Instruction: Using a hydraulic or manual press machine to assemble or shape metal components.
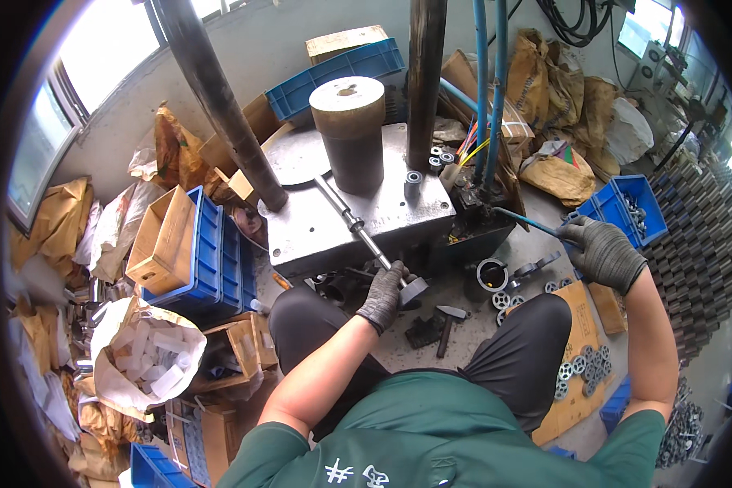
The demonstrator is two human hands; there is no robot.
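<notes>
My left hand [382, 299], in a grey glove, is closed round the lower end of a stepped metal shaft [351, 218]. A round grey collar [413, 290] sits at that end, beside my fingers. The shaft slants up over the steel press table [301, 237], its far end near a thick dark cylinder [354, 154] with a pale top. My gloved right hand [603, 250] is closed on the end of a blue lever [525, 220] at the right of the machine. A few small bearings [413, 183] stand on the table's right corner.
Two dark columns [428, 81] rise from the table. On the floor lie a hammer [447, 325], several metal wheels [590, 366] on cardboard and a ring-shaped housing [491, 276]. Blue crates [630, 207] and a white sack of plastic pieces [106, 346] flank me; stacked metal parts [699, 252] stand right.
</notes>
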